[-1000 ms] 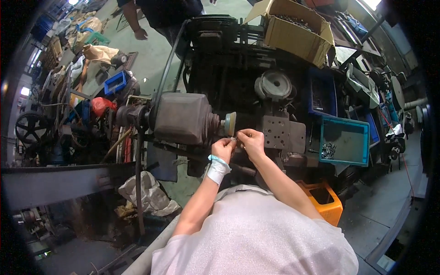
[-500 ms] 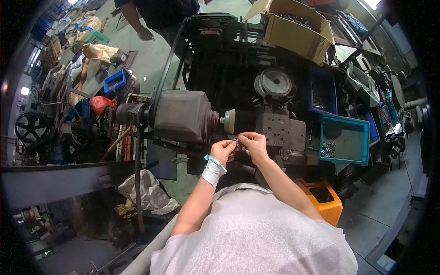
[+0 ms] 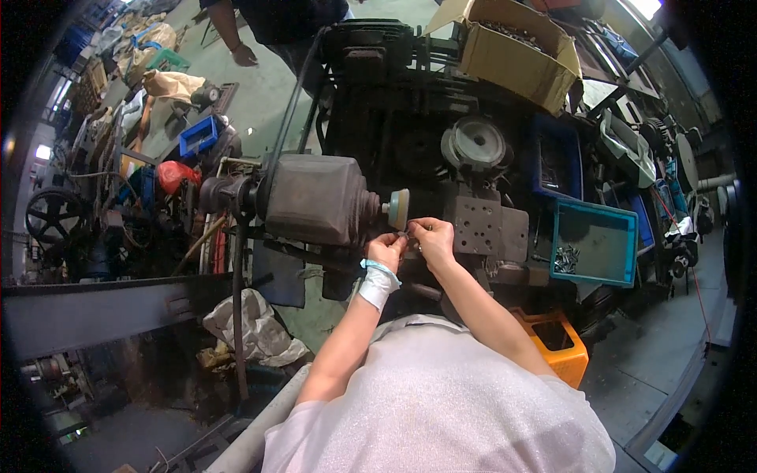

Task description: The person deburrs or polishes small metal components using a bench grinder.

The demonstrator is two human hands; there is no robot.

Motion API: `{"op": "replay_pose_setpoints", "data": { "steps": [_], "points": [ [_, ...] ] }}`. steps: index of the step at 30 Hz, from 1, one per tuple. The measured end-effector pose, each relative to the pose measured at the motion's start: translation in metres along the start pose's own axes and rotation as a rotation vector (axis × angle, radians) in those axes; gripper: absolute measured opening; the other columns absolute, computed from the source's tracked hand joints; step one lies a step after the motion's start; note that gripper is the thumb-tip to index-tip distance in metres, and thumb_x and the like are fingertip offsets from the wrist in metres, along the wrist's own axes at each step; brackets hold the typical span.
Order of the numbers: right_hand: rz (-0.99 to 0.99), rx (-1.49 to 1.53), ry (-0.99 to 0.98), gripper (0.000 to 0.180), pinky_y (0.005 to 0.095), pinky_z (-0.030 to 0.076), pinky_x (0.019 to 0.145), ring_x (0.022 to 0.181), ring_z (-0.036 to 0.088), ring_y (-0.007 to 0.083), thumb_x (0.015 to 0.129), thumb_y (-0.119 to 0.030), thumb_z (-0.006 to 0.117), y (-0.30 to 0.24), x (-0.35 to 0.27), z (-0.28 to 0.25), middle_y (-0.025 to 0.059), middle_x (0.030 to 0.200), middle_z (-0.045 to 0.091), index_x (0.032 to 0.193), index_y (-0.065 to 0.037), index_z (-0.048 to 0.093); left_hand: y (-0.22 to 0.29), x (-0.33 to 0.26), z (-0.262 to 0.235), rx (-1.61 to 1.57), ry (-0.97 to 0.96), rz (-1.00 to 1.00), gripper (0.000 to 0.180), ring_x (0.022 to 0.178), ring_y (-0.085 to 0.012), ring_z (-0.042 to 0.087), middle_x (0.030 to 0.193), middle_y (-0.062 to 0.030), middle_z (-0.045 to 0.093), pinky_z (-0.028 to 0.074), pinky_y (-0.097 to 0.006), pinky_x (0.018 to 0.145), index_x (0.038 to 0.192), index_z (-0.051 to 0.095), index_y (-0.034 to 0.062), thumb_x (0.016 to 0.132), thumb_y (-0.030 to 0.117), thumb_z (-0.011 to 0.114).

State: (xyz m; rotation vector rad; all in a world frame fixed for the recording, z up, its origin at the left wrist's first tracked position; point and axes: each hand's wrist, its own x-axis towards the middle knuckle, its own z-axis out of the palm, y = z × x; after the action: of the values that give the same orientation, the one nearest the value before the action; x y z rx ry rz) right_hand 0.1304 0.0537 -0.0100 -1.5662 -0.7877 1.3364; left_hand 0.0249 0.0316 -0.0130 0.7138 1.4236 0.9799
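My left hand (image 3: pixel 386 249) and my right hand (image 3: pixel 434 239) meet just below a pale round wheel (image 3: pixel 399 210) on the machine's spindle. Both hands are closed, fingertips pinched around a small metal part (image 3: pixel 404 234) between them. Its exact kind is too small to make out. A white wrap and a light blue band circle my left wrist. The wheel, edged in tan and pale green, sticks out from a dark spindle housing (image 3: pixel 311 199). Whether the part touches the wheel I cannot tell.
Right of my hands stands a drilled metal block (image 3: pixel 476 225). Beyond it a teal bin (image 3: pixel 595 276) holds small shiny metal parts (image 3: pixel 566 258). A cardboard box (image 3: pixel 512 67) of small pieces sits at the back. An orange stool (image 3: pixel 572 364) is beside me; another person (image 3: pixel 276 24) stands far left.
Both hands have risen slightly toward the wheel, with the small metal part still pinched. My left hand has also shifted a little to the right.
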Motion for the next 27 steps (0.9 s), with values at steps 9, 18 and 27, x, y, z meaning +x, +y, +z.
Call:
{"op": "replay_pose_setpoints", "data": {
  "steps": [9,18,27],
  "points": [
    [-0.089,0.012,0.019,0.011,0.0199,0.039,0.047,0.054,0.051,0.0090,0.073,-0.003,0.058,0.012,0.003,0.007,0.0052,0.066,0.059,0.080,0.005,0.062,-0.010,0.008,-0.005,0.025,0.020,-0.040,0.013,0.046,-0.0081,0.047,0.061,-0.0007,0.056,0.035,-0.021,0.041,0.073,0.058,0.0005,0.076,0.013,0.059],
    [0.352,0.704,-0.335,0.008,0.0208,0.034,0.039,0.048,0.049,0.0115,0.077,-0.013,0.055,-0.033,-0.032,-0.033,0.0032,0.062,0.053,0.078,-0.005,0.056,0.004,-0.027,-0.011,-0.364,-0.229,-0.093,0.021,0.050,-0.0079,0.046,0.064,0.0002,0.054,0.036,-0.021,0.045,0.084,0.057,0.0033,0.085,0.023,0.049],
    [-0.124,-0.103,-0.330,0.018,0.0215,0.044,0.047,0.054,0.053,0.0086,0.070,-0.011,0.064,0.005,-0.052,-0.026,0.0052,0.066,0.059,0.083,0.002,0.061,-0.028,-0.019,0.002,0.017,-0.002,0.248,0.025,0.055,-0.0073,0.048,0.069,-0.0025,0.054,0.041,-0.021,0.049,0.091,0.055,0.0017,0.088,0.022,0.041]
  ]
}}
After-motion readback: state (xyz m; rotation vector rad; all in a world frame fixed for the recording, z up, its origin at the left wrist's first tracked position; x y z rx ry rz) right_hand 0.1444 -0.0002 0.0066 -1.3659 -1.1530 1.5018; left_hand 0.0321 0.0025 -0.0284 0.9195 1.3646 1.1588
